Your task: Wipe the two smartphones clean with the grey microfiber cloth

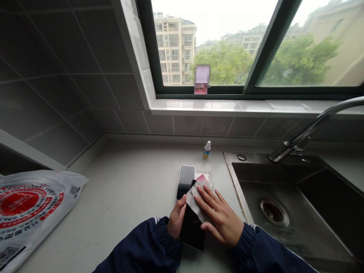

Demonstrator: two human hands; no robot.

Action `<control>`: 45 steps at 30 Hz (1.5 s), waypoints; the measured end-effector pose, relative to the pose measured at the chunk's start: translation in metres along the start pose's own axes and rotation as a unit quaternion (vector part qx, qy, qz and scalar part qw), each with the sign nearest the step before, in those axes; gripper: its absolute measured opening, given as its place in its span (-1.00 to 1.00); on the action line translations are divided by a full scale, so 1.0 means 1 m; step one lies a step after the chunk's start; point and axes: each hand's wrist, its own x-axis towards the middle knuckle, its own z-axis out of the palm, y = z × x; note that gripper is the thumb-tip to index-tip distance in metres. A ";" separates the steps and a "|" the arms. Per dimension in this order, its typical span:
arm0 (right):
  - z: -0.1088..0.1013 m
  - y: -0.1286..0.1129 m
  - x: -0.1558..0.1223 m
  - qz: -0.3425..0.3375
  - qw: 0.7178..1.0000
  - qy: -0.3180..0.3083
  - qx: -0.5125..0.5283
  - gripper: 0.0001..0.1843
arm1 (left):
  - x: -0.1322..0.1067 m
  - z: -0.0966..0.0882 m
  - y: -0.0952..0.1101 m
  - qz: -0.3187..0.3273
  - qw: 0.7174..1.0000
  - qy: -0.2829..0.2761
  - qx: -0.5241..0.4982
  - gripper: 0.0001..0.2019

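My left hand (176, 218) grips the left edge of a black-screened phone (192, 231), thumb on top near its upper part. Over the phone's upper half lies a light grey cloth with zigzag edges (196, 201). My right hand (220, 217) presses flat on this cloth, fingers stretched out and thumb apart. Just beyond my hands, another phone (187, 178) with a dark screen and pale frame rests on the counter. Beside it lies a clear case (211, 176), partly covered by the cloth and hand, with a pink piece (202, 178) on it.
A small white-capped spray bottle (207, 150) stands behind the phones. To the right is a steel sink (236, 189) with a chrome faucet (301, 131). A printed plastic bag (36, 208) lies at the left on the white counter (125, 189). A tiled wall and window rise behind.
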 end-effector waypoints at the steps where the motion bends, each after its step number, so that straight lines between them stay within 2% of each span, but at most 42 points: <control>1: -0.001 -0.001 0.001 -0.003 1.000 -0.003 -0.002 -0.23 | 0.000 0.001 0.000 0.000 1.000 -0.002 -0.001 -0.46; 8: -0.004 -0.001 0.005 -0.015 1.000 -0.010 -0.007 -0.21 | 0.000 -0.003 -0.001 0.002 1.000 -0.007 0.003 -0.42; 16: 0.003 -0.002 -0.006 -0.023 0.998 0.051 0.035 -0.26 | -0.002 -0.003 -0.004 -0.016 1.000 -0.001 -0.008 -0.44; 20: 0.004 -0.001 -0.010 -0.027 0.997 0.044 0.050 -0.28 | -0.001 0.001 -0.004 -0.002 1.000 -0.025 -0.010 -0.46; 31: 0.007 0.004 -0.013 -0.028 0.994 0.046 0.091 -0.32 | 0.001 0.000 -0.005 0.007 1.000 -0.024 -0.003 -0.50; 39: 0.006 0.008 -0.014 -0.035 0.991 0.055 0.115 -0.34 | 0.003 -0.004 -0.007 -0.024 1.000 -0.005 -0.009 -0.53; 45: 0.006 0.010 -0.014 -0.032 0.989 0.078 0.122 -0.35 | 0.006 -0.001 -0.009 -0.021 0.999 0.018 -0.015 -0.56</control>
